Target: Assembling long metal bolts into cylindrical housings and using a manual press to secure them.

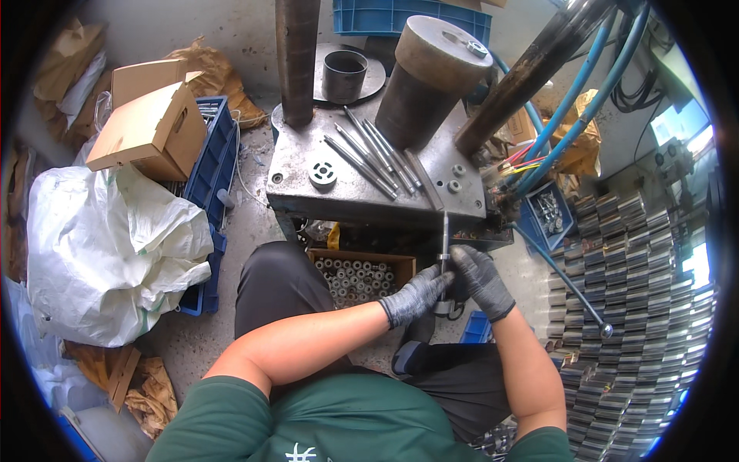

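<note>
Both my hands wear grey gloves and meet in front of the steel press table (354,204). My left hand (416,297) is closed around the lower part of a slim metal rod (445,231), which stands roughly upright with a collar partway down. Against its other side my right hand (481,282) is closed on the same rod. A grey cylindrical end (444,309) shows below my fingers; how it joins the rod is hidden. On the table lie several similar loose rods (369,158), a round slotted disc (322,173) and small ring-shaped parts (456,179).
A cardboard box of small round parts (358,281) sits below the table. Thick columns (296,61) and a large steel cylinder (431,77) rise from it. Stacked metal tubes (631,292) and a ball-ended lever (573,289) are at right; a white sack (115,254) lies left.
</note>
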Tool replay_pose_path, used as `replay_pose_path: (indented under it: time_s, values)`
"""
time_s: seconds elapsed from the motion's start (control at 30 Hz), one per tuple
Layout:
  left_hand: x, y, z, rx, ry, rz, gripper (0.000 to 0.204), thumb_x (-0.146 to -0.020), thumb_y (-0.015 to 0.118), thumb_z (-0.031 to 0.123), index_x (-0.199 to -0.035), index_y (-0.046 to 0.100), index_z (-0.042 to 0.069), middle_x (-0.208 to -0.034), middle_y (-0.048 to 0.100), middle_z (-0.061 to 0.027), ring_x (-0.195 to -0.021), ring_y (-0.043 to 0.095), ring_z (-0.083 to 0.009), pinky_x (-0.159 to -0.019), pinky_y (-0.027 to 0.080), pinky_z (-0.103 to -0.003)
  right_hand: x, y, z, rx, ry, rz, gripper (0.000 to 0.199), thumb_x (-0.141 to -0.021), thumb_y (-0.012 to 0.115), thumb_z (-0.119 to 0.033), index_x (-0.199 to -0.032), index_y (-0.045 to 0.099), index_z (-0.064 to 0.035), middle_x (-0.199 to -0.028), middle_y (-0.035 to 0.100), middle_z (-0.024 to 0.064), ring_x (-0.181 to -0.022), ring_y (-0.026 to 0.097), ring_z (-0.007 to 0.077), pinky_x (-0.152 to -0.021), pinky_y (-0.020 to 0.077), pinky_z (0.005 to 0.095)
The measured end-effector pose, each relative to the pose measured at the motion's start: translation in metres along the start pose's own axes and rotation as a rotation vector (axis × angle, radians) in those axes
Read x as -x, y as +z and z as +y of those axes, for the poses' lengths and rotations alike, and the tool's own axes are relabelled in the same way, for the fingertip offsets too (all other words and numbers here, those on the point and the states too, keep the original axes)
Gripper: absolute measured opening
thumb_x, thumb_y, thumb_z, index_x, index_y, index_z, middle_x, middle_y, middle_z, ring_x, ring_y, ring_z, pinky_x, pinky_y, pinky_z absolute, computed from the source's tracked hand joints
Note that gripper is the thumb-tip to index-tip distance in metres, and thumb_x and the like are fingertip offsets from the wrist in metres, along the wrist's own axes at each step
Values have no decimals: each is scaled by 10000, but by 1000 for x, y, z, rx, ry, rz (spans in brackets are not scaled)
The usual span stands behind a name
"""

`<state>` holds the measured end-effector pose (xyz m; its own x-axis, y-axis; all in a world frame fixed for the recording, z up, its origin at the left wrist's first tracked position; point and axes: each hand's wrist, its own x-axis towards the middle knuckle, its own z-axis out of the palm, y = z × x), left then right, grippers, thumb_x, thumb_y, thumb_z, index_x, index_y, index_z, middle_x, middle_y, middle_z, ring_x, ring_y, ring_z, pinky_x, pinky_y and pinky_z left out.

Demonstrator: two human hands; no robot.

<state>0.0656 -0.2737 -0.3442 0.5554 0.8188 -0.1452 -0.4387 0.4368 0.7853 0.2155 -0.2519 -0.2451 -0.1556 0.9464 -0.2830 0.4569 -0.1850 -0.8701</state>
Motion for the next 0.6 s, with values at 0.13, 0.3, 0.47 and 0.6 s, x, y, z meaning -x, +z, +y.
replay_pose_path:
  time_s: [0.13, 0.3, 0.47, 0.6]
  values:
    - [-3, -2, 32, 98, -174, 6, 269, -1102, 523, 291, -1236, 565, 61, -1050, 712, -75, -945, 699, -174, -875, 582, -336, 2, -19, -4, -94, 20, 62, 390, -1041, 642, -317, -1243, 671, 15, -1043, 745, 93, -949, 677, 150, -850, 541, 309]
    - [-6, 3, 24, 114, -60, 46, 294, -1110, 487, 336, -1154, 573, 59, -967, 717, -96, -895, 716, -193, -802, 607, -350, 8, -30, -16, 142, -72, 127, 314, -1004, 664, -227, -1214, 691, 5, -1033, 740, 124, -967, 688, 175, -878, 539, 325]
    - [-8, -2, 15, 249, -67, 21, 281, -1087, 552, 318, -1149, 576, 45, -1029, 700, -134, -921, 716, -230, -841, 608, -396, 16, -32, -37, 259, -108, 94, 327, -989, 679, -232, -1201, 698, 16, -1066, 741, 168, -997, 710, 229, -888, 548, 354]
    - [-13, 7, 8, 482, 47, -79, 279, -1058, 613, 304, -1154, 576, 44, -1045, 681, -136, -952, 699, -251, -903, 597, -441, 12, -40, -17, 209, -196, 118, 309, -967, 693, -216, -1165, 718, 20, -1067, 733, 194, -1009, 719, 299, -890, 555, 385]
